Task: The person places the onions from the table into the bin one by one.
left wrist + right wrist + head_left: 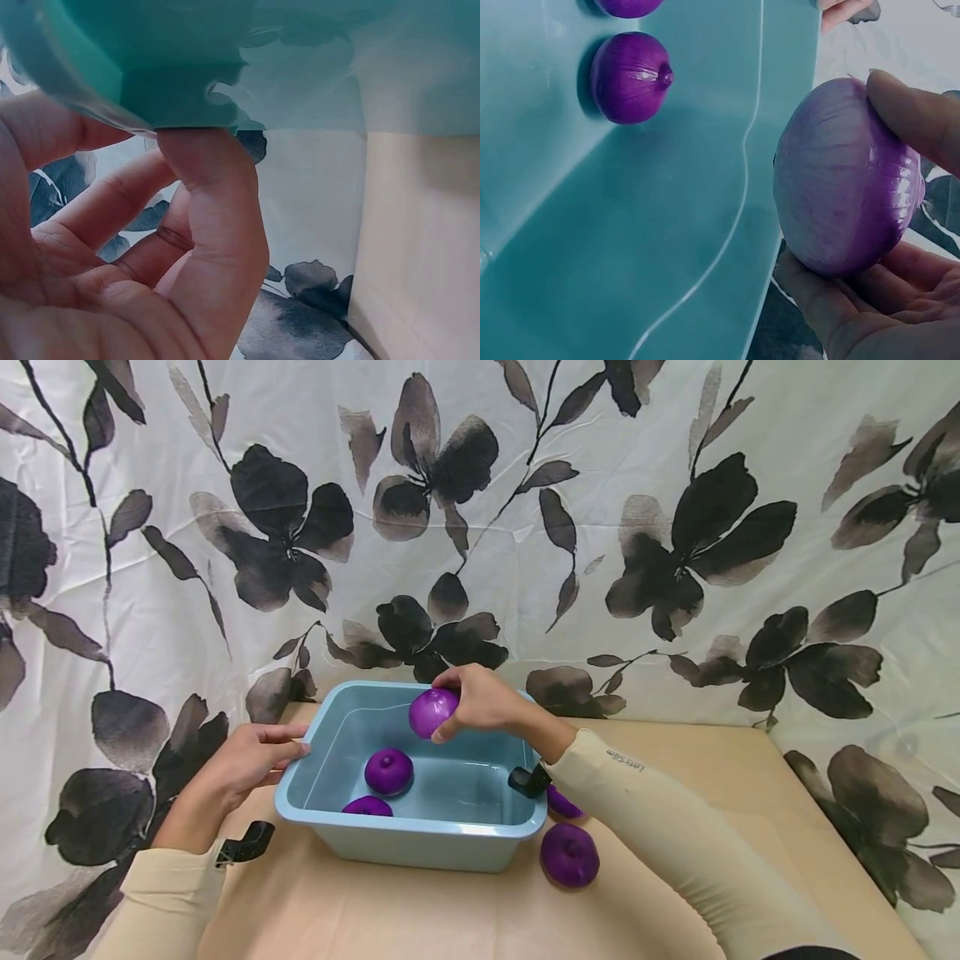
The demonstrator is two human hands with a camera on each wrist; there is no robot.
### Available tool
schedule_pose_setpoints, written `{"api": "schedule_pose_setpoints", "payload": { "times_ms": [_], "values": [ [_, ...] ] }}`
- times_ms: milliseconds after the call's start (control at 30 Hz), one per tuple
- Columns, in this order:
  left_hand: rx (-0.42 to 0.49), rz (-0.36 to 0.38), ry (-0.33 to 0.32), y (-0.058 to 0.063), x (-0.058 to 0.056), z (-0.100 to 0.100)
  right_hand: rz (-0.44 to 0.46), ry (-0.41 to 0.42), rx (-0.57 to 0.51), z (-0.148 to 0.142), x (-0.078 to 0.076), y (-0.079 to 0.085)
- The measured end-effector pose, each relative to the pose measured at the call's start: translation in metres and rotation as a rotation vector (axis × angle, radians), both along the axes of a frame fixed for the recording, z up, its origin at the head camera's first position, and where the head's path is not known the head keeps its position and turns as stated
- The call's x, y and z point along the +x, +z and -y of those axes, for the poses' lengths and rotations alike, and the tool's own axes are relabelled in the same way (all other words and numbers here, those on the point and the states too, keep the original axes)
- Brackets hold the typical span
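A light blue plastic basin [465, 785] stands on the table. My left hand [243, 764] pinches its left rim between thumb and fingers; the left wrist view shows the thumb against the basin wall [180, 97]. Above the back part of the basin, my right hand [480, 702] holds a shiny purple onion [431, 713]. In the right wrist view, thumb and fingers grip this onion [847, 180] from opposite sides. Two more purple onions lie inside at the left, one whole in view [389, 772] and one partly hidden by the front rim [367, 806].
Outside the basin's right end, a purple onion [570, 856] lies on the tan table [675, 777]. Behind it, another onion [562, 802] is partly hidden by the right forearm. A white cloth with dark flowers [517, 568] hangs behind the table.
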State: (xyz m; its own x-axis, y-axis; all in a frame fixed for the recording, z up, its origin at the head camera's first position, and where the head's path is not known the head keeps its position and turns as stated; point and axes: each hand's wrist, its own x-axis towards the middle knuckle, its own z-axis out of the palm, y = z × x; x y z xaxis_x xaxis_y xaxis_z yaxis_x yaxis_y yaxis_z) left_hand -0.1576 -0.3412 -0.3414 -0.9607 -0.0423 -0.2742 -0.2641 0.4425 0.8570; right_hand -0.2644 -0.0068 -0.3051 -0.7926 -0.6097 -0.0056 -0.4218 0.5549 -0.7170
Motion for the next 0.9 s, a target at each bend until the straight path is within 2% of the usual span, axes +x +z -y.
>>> {"api": "schedule_pose_setpoints", "payload": {
  "times_ms": [200, 367, 633, 900],
  "values": [
    [-0.012, -0.006, -0.007, 0.001, 0.0, 0.001, -0.001, -0.013, 0.016, 0.009, -0.002, -0.008],
    [0.013, -0.007, -0.009, 0.0, -0.001, -0.001, 0.005, -0.02, 0.026, 0.015, -0.004, -0.015],
    [0.025, -0.007, -0.011, -0.003, 0.001, 0.0, 0.034, 0.003, 0.026, 0.026, -0.006, -0.028],
    [-0.031, 0.001, -0.01, -0.001, 0.002, 0.003, 0.074, -0.008, 0.04, 0.032, -0.004, -0.036]
  ]
}}
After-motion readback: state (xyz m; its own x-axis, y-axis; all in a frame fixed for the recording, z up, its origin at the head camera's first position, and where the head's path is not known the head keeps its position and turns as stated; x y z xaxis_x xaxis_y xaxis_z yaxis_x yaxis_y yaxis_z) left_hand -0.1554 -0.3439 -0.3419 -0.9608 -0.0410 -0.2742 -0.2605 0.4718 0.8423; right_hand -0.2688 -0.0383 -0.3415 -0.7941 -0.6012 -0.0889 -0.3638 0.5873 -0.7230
